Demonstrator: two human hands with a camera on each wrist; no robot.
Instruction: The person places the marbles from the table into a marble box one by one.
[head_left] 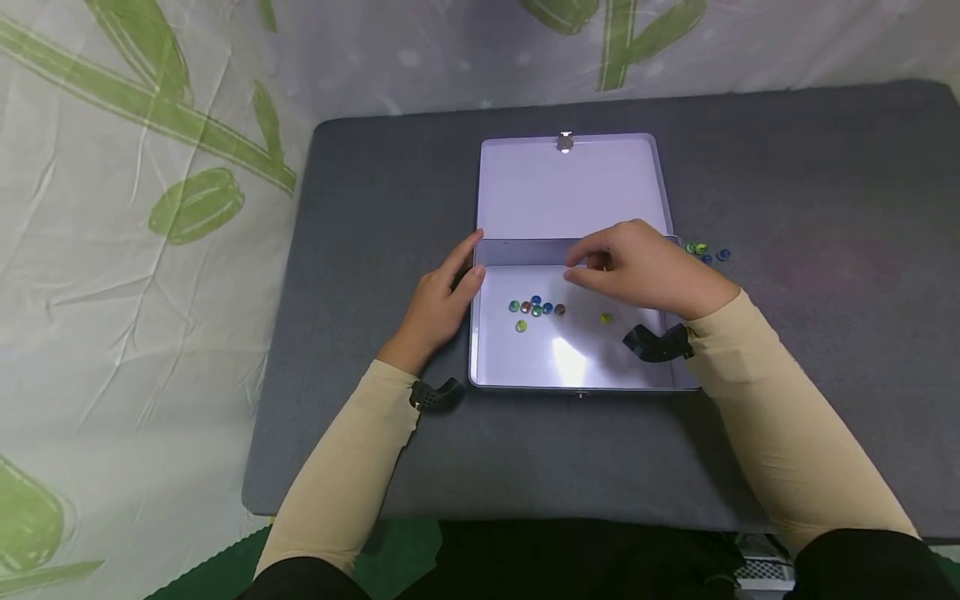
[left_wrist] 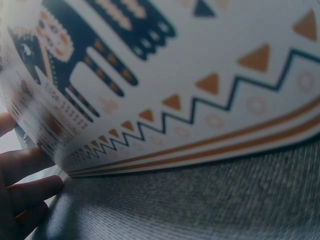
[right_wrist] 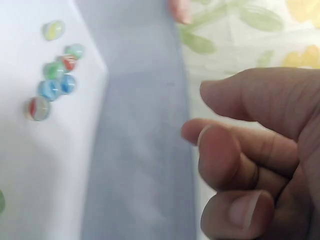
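An open metal box (head_left: 510,362) with a pale lilac inside lies before me, its lid (head_left: 570,187) folded back. On its floor sits a loose cluster of glass marbles (head_left: 536,310), with a yellow-green marble (head_left: 606,317) apart to the right. My left hand (head_left: 438,304) holds the box's left wall, thumb over the rim. Its fingers (left_wrist: 30,192) reach the patterned outer wall (left_wrist: 190,75) in the left wrist view. Over the box's rear right part hovers my right hand (head_left: 637,265), fingers bent, a gap between thumb and index finger, nothing visible in between.
Several blue and green marbles (head_left: 703,250) lie on the dark grey tabletop (head_left: 810,333) just right of the box, partly hidden by my right hand. A metal clasp (head_left: 565,142) sits on the lid's far edge. Behind the table hangs a leaf-patterned cloth (head_left: 450,62).
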